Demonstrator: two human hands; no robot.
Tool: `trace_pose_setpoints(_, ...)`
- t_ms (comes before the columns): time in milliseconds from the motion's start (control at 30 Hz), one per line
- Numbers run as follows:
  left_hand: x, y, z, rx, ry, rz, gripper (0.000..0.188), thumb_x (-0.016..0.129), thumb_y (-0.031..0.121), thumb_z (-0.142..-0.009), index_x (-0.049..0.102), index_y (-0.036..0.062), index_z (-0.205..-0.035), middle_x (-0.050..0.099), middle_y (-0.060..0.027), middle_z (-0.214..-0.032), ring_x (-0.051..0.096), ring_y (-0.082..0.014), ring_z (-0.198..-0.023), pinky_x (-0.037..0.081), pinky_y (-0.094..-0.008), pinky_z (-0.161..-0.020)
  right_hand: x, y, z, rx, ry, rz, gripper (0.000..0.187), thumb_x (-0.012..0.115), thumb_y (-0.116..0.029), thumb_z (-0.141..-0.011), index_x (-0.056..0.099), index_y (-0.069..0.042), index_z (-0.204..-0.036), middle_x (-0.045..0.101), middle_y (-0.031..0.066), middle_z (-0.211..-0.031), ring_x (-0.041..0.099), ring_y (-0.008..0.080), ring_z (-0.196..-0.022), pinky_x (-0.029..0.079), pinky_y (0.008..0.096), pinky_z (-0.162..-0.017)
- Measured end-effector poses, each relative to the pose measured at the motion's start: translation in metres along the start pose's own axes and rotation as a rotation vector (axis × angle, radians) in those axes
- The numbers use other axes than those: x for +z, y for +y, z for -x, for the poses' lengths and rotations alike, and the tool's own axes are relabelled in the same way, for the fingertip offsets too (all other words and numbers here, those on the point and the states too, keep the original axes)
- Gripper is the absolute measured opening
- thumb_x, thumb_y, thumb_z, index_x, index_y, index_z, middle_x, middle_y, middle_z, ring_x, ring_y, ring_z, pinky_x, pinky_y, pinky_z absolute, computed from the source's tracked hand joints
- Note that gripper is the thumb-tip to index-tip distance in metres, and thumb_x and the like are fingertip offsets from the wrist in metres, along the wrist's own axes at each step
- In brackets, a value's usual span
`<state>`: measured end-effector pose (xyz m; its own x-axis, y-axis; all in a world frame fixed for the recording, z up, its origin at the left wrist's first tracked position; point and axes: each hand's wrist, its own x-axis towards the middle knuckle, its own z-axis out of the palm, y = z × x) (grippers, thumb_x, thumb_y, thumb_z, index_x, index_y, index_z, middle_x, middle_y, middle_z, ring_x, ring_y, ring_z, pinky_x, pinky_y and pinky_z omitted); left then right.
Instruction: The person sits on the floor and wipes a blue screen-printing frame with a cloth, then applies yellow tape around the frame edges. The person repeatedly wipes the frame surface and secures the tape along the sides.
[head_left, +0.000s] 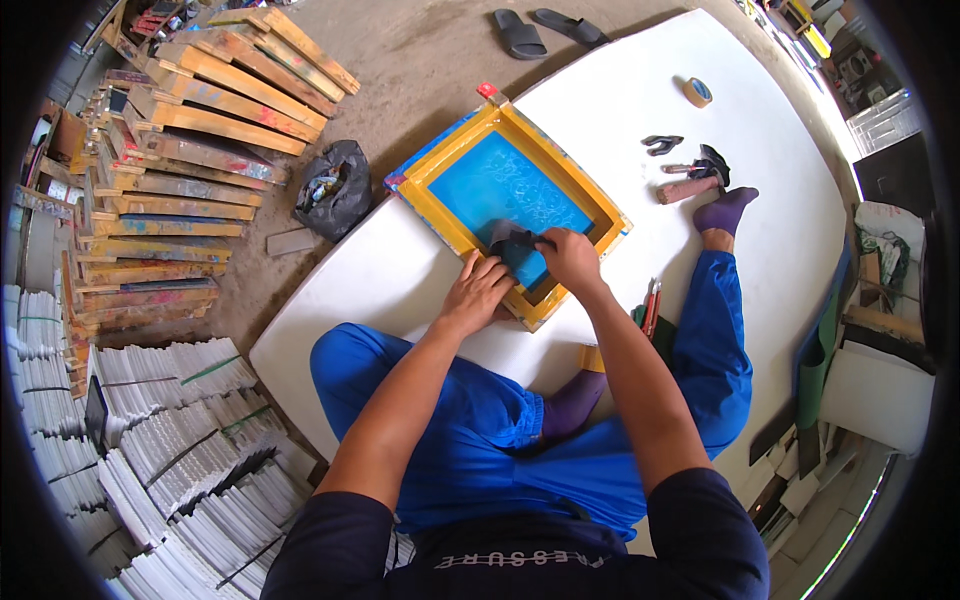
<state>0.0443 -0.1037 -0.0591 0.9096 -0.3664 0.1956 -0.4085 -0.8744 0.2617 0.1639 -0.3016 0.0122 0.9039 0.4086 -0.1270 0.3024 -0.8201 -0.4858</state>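
Note:
A screen printing frame [425, 213] with yellow-taped sides and blue mesh [520, 185] lies tilted before me on the white surface. My left hand [480, 292] is closed over its near left rim, fingers bent across the edge. My right hand [572, 260] reaches over the near right corner, its fingers pinched on a dark, see-through piece of film [517, 255]. This film curls up from the near end of the mesh, between both hands. Whether its lower edge is stuck to the mesh, I cannot tell.
A tape roll [697, 93], a black clip-like item [662, 145], a pinkish roller-like piece [688, 190] and red-handled tools [652, 308] lie on the white surface [800, 200]. Wooden frames [190, 210], a black bag [335, 188] and stacked white sheets [180, 420] stand left. Sandals [521, 35] lie beyond.

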Motion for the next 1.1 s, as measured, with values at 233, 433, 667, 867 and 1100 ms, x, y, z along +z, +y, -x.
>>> trace_pose_setpoints(233,-0.016,0.007,-0.008,-0.053,-0.075,0.193,0.064,0.093,0.036,-0.067,0.068,0.0167,-0.122,0.061,0.0008,-0.133,0.047,-0.0229,-0.14,0.023,-0.0587,-0.127,0.025,-0.009,0.101,-0.22,0.146,0.113,0.016,0.08,-0.029,-0.083,0.082,-0.014,-0.089,0.064,0.01,-0.099,0.061,0.034,-0.103,0.052,0.0464,-0.08)
trace_pose_setpoints(433,-0.009,0.004,-0.005,-0.028,-0.031,0.09,0.061,0.093,0.034,-0.067,0.068,0.0173,-0.121,0.062,0.0018,-0.127,0.048,-0.0214,-0.137,0.022,-0.057,-0.127,0.03,-0.015,0.086,-0.178,0.067,0.243,0.013,0.08,-0.027,-0.082,0.082,-0.014,-0.084,0.063,0.0049,-0.098,0.059,0.0281,-0.103,0.048,0.044,-0.084)
trace_pose_setpoints(667,-0.018,0.007,-0.012,-0.038,-0.055,0.131,0.062,0.093,0.038,-0.068,0.068,0.0176,-0.121,0.062,0.0018,-0.126,0.048,-0.0213,-0.136,0.022,-0.0562,-0.128,0.052,-0.008,0.092,-0.068,0.276,0.04,0.011,0.079,-0.02,-0.083,0.079,-0.009,-0.081,0.067,0.0096,-0.091,0.064,0.0336,-0.088,0.051,0.0461,-0.076)
trace_pose_setpoints(867,-0.013,0.006,-0.006,-0.052,-0.039,0.101,0.062,0.093,0.04,-0.067,0.068,0.0185,-0.12,0.062,0.0015,-0.126,0.048,-0.0216,-0.137,0.022,-0.0569,-0.127,0.054,-0.014,0.111,0.038,0.448,-0.124,0.016,0.071,-0.021,-0.095,0.068,-0.005,-0.098,0.067,0.0176,-0.09,0.066,0.0427,-0.081,0.053,0.0507,-0.072)
trace_pose_setpoints(1100,-0.011,0.008,-0.005,-0.044,-0.023,0.144,0.059,0.093,0.031,-0.068,0.067,0.019,-0.119,0.061,0.0014,-0.128,0.047,-0.0225,-0.138,0.021,-0.0569,-0.128,0.064,-0.025,0.119,0.164,0.218,-0.002,0.013,0.062,-0.018,-0.101,0.057,-0.007,-0.097,0.069,0.0193,-0.091,0.069,0.0464,-0.082,0.054,0.0561,-0.068)
